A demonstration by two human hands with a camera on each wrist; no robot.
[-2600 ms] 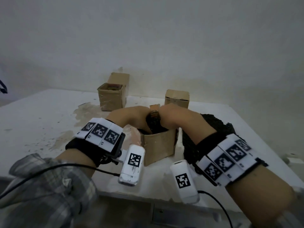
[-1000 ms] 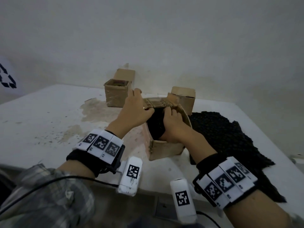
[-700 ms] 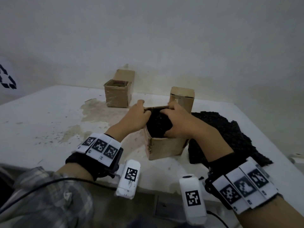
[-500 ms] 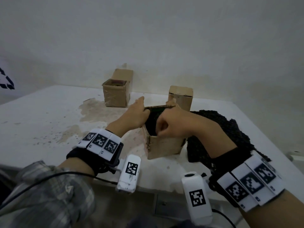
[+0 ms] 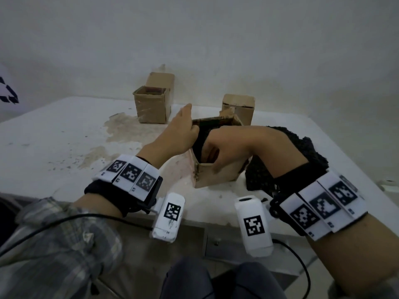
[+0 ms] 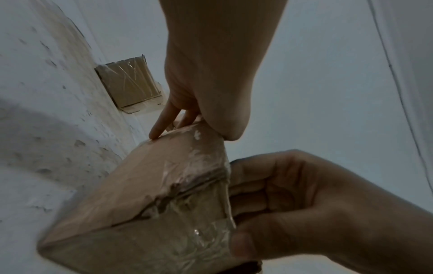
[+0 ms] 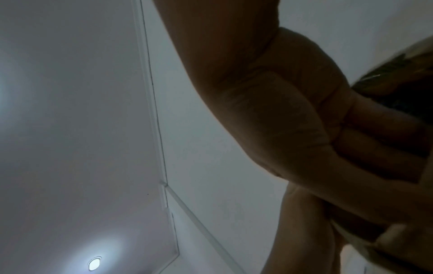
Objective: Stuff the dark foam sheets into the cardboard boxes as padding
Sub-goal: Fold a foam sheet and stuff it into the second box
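The nearest cardboard box (image 5: 218, 173) stands open on the white table (image 5: 64, 134), its mouth tipped toward me, with dark foam (image 5: 200, 139) packed inside. My left hand (image 5: 190, 128) pinches the box's left rim, thumb inside and index finger stretched out. My right hand (image 5: 212, 154) curls its fingers down into the mouth over the near wall, against the foam. In the left wrist view the right hand (image 6: 293, 204) has its thumb on the outside of the taped box (image 6: 152, 194). The right wrist view is dark, showing curled fingers (image 7: 374, 139) at the box (image 7: 398, 83).
More dark foam sheets (image 5: 302, 152) lie heaped on the table right of the box. An open box (image 5: 151, 106) with a raised flap stands at the back left. A closed box (image 5: 239, 106) stands at the back, just behind the near one.
The right hand has stopped pushing the foam down flat. It has turned so its fingers hook over the near rim. The left hand keeps its hold on the left rim.
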